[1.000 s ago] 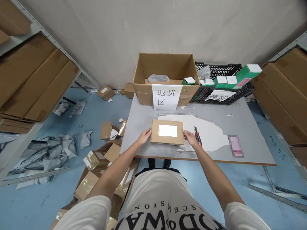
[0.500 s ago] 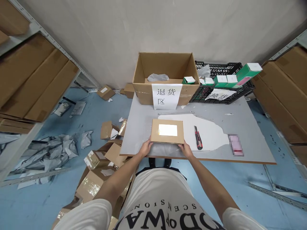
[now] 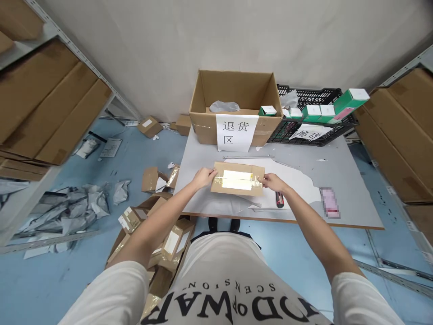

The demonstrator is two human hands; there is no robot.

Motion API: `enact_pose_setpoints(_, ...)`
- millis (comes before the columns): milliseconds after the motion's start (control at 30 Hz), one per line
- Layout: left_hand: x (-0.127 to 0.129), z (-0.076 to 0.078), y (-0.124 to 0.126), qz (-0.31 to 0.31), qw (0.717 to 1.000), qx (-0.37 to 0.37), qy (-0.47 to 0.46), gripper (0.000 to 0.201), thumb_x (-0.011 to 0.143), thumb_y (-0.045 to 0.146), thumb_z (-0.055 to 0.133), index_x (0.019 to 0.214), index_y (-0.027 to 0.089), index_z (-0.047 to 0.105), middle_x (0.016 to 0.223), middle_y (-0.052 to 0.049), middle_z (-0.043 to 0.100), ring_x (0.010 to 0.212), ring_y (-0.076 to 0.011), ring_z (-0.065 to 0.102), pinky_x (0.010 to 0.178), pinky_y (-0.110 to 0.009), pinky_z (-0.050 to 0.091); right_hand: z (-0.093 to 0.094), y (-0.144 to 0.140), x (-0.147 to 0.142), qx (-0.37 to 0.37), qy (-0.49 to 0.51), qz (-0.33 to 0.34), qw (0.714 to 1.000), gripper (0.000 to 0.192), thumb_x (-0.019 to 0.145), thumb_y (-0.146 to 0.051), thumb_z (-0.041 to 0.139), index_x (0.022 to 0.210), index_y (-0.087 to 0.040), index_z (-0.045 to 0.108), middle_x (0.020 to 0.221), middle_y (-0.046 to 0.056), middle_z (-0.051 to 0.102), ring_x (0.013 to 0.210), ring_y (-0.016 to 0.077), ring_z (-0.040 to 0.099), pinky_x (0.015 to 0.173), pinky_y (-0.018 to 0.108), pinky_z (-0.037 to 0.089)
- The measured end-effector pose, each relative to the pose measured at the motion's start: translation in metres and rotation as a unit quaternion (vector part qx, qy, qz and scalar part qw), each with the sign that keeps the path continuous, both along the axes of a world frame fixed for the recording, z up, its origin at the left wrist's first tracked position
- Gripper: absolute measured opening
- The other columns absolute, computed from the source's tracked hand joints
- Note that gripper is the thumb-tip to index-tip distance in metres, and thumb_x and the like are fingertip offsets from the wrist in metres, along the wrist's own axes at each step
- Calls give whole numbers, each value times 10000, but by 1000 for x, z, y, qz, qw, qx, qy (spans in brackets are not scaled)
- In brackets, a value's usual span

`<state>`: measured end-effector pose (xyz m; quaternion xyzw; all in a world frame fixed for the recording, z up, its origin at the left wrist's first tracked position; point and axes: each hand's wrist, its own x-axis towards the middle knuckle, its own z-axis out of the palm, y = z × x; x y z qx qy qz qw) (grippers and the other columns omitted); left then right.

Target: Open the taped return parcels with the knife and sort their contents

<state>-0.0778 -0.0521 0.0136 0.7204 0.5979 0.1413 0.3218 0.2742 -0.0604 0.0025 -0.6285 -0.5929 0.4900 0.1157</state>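
A small brown cardboard box (image 3: 238, 166) is held between my two hands over the near part of the table. Its face toward me carries a white label (image 3: 237, 179) and shiny clear tape. My left hand (image 3: 205, 177) grips its left end, and my right hand (image 3: 272, 182) grips the right end, fingers closed at the edge. Under and beyond the box lies a flat white sheet (image 3: 301, 183). Just right of the box, a red and black utility knife (image 3: 279, 199) rests on that sheet, its upper part hidden by my right hand.
A large open carton (image 3: 203, 128) with a paper sign stands at the table's back. Beside it is a black crate (image 3: 282, 135) with green and white boxes. A blurred pink item (image 3: 329, 202) lies at right. Discarded cartons (image 3: 174, 243) pile on the floor at left.
The box, earlier lying at the table's near edge with my hands at its near corners, is now raised and turned, showing a taped, labelled face. My hands have moved to its ends.
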Motion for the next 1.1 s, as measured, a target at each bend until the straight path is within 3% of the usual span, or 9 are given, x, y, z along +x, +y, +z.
enact_pose_setpoints(133, 1, 4, 24, -9, 998, -50, -24, 484, 824, 522, 443, 487, 187, 537, 467, -2, 505, 517, -145, 476, 533, -255, 309, 15, 21, 0, -91, 38, -12, 995, 357, 709, -473, 714, 698, -123, 641, 766, 109, 721, 700, 180, 673, 615, 224, 505)
enact_pose_setpoints(300, 4, -19, 29, 32, 990, -122, -62, 498, 743, 584, 524, 427, 199, 512, 415, -1, 508, 481, -137, 458, 502, -250, 317, 5, 27, -8, -152, 21, -27, 988, 419, 653, -518, 748, 597, -140, 575, 660, 105, 704, 620, 171, 672, 543, 210, 500)
enact_pose_setpoints(433, 5, -33, 26, 35, 991, -118, -59, 522, 709, 630, 535, 416, 200, 501, 395, 18, 486, 440, -120, 423, 486, -247, 312, -11, 27, -10, -147, 10, -41, 988, 423, 668, -515, 737, 571, -156, 536, 663, 89, 703, 586, 157, 663, 513, 205, 479)
enact_pose_setpoints(600, 4, -37, 25, 36, 993, -102, -53, 525, 716, 632, 519, 422, 200, 485, 399, 27, 464, 460, -116, 406, 502, -243, 295, -20, 24, -7, -114, 14, -48, 992, 431, 686, -551, 704, 579, -162, 553, 697, 86, 712, 594, 158, 662, 474, 199, 425)
enact_pose_setpoints(833, 5, -37, 29, 40, 994, -99, -23, 493, 750, 586, 503, 450, 196, 528, 448, 8, 512, 513, -137, 459, 542, -247, 310, -23, 18, -6, -117, 34, -58, 991, 432, 760, -574, 616, 789, -144, 650, 911, 110, 725, 685, 162, 682, 487, 188, 403)
enact_pose_setpoints(967, 7, -35, 27, 58, 993, -101, 1, 447, 772, 571, 493, 612, 184, 648, 603, -50, 644, 662, -196, 585, 614, -260, 377, -31, 8, 11, -82, 30, -90, 992, 457, 842, -558, 506, 951, -140, 656, 1000, 125, 706, 747, 166, 690, 575, 205, 460)
enact_pose_setpoints(1033, 8, -32, 25, 72, 992, -98, 17, 465, 791, 567, 473, 835, 159, 692, 793, -100, 699, 829, -246, 624, 694, -281, 409, -37, 0, 29, -45, -34, -127, 990, 425, 875, -507, 464, 1009, -146, 644, 1005, 112, 703, 782, 169, 686, 635, 218, 476)
enact_pose_setpoints(1100, 10, -30, 20, 75, 994, -76, 35, 568, 816, 558, 441, 1119, 112, 621, 1047, -158, 673, 1027, -290, 595, 804, -310, 420, -43, -12, 50, -16, -111, -163, 980, 365, 873, -440, 472, 1030, -154, 634, 1029, 108, 692, 884, 197, 667, 710, 239, 473)
